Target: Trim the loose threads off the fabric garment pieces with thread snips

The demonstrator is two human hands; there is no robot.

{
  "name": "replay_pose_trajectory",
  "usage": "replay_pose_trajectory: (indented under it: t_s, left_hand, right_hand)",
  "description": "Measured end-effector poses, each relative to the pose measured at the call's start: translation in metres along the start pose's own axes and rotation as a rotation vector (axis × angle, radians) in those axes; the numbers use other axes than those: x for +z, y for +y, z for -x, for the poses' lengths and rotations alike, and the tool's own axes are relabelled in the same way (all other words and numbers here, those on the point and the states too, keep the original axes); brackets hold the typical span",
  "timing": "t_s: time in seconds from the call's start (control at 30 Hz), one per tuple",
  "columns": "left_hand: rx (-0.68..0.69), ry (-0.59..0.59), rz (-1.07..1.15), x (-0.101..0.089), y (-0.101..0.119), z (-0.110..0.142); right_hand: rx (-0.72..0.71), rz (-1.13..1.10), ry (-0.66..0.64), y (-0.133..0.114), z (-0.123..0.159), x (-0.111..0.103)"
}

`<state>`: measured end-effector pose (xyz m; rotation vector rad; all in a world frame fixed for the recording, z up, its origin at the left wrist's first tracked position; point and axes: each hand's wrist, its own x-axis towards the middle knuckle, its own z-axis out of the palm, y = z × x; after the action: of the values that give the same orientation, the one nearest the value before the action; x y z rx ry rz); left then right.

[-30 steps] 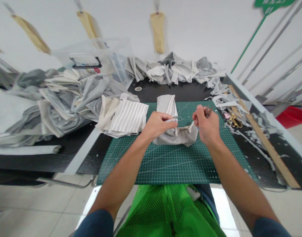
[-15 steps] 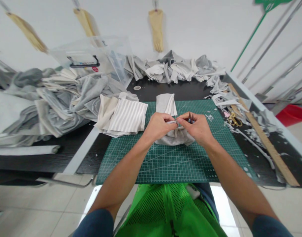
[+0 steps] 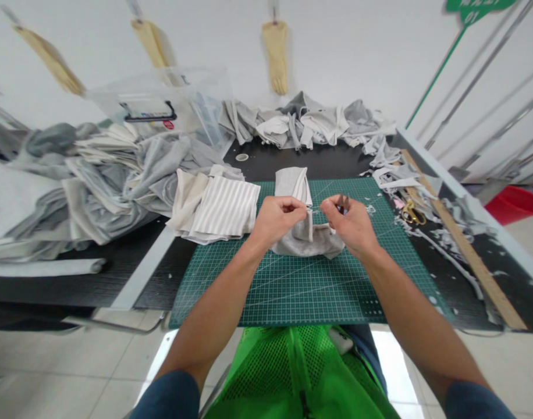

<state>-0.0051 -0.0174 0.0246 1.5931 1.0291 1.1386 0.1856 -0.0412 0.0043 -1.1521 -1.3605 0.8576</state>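
Note:
My left hand (image 3: pixel 280 218) is closed in a pinch at the raised edge of a light grey cloth piece (image 3: pixel 308 245), which hangs and bunches on the green cutting mat (image 3: pixel 314 291). To its right, my right hand (image 3: pixel 348 224) is closed around small thread snips (image 3: pixel 343 203), whose dark blades stick up between the fingers. A small gap separates the two hands, with what looks like a thin pale thread across it. Just behind them lies a folded grey and white cloth (image 3: pixel 291 183). A striped folded cloth stack (image 3: pixel 226 205) sits left of my left hand.
A large heap of grey cloth (image 3: pixel 105 180) covers the left of the table, before a clear plastic box (image 3: pixel 162 96). More scraps (image 3: pixel 310 119) line the back. Gold-handled scissors (image 3: pixel 412 214) and a long wooden ruler (image 3: pixel 471 250) lie among trimmings at right.
My hands have moved apart from touching fingertips, the right one drawing to the right. The cloth edge between them now stands up under my left fingers.

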Motion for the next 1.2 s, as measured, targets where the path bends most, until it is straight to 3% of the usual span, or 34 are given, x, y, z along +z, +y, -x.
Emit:
replay_pose_trajectory:
  t_s: [0.17,0.4,0.83,1.03,1.2]
  left_hand:
    - [0.004,0.067,-0.031,0.002,0.0,0.001]
    - [-0.002,0.08,-0.07,0.008,0.009,0.009]
    - [-0.061,0.108,-0.097,0.013,0.01,0.011]
    - [0.02,0.164,-0.141,0.008,0.002,0.004]
    - [0.187,0.091,-0.248,0.005,0.003,0.005]
  right_hand:
    - [-0.047,0.042,0.014,-0.006,0.003,-0.001]
    - [-0.182,-0.069,-0.11,-0.01,0.007,-0.002]
    - [-0.238,-0.26,-0.195,-0.016,0.017,0.008]
    - [-0.115,-0.329,-0.04,-0.017,0.009,0.009]
    - [-0.076,-0.34,0.036,-0.015,-0.001,0.003]
